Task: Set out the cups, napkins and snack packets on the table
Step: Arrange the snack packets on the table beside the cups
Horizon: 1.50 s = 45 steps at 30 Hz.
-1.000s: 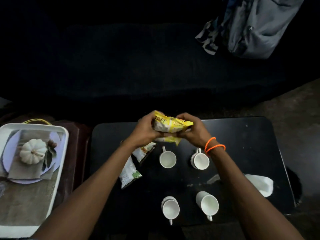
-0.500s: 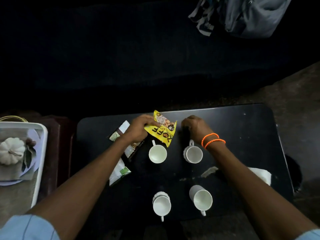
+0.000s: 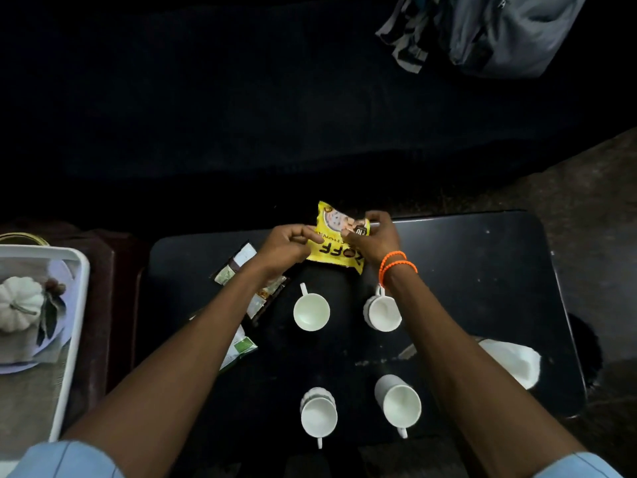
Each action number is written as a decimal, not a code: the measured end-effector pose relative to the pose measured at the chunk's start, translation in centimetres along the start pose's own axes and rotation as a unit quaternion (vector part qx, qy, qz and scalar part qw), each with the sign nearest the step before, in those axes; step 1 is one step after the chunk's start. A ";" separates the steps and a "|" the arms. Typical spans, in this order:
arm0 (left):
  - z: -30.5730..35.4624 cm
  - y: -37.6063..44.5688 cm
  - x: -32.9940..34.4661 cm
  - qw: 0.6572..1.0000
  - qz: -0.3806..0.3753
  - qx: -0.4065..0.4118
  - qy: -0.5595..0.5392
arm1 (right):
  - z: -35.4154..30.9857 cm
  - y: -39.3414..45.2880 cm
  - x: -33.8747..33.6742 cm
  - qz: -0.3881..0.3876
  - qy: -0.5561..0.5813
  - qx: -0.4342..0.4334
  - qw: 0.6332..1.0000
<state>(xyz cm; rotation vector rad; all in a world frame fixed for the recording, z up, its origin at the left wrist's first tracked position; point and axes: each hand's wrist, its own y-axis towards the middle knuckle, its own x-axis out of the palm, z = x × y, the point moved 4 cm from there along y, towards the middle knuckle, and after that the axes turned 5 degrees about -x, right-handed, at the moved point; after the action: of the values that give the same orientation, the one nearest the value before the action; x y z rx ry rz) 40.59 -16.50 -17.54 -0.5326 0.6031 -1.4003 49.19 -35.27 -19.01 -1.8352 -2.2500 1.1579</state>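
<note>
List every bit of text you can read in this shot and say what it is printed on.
"OFF", upside down in large dark letters with a partly hidden letter before it: on the yellow snack packet that the left hand and right hand pinch.
A smaller line above it on the same packet: too blurred to read.
Print on the pale packets under the left forearm: too small to read.
The white cups: no text visible.
</note>
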 end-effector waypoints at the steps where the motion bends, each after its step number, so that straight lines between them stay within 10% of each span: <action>1: -0.2 0.0 -0.3 1.000 -0.004 0.000 0.019 | 0.0 0.1 -0.3 -0.001 -0.061 -0.045 0.997; 7: -0.6 0.5 -0.2 0.970 0.117 0.085 0.194 | 0.0 -0.6 -0.3 0.050 -0.216 -0.130 0.966; 15: -2.1 1.7 2.4 0.926 0.011 0.060 0.373 | -0.1 -1.3 2.1 -0.117 -0.315 -0.129 0.933; 40: -2.4 3.3 1.6 0.944 0.068 0.093 0.310 | 0.5 -1.9 2.5 -0.084 -0.375 -0.120 0.915; 45: -2.8 0.0 -3.5 0.941 0.225 0.114 0.224 | -2.4 -4.0 4.0 -0.008 -0.299 -0.207 0.932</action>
<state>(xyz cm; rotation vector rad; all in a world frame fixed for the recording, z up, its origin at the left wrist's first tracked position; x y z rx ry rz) 38.42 -13.00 -19.35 0.1210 0.8521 -1.1302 45.64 -30.70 -16.75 -1.7404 -3.0359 1.4966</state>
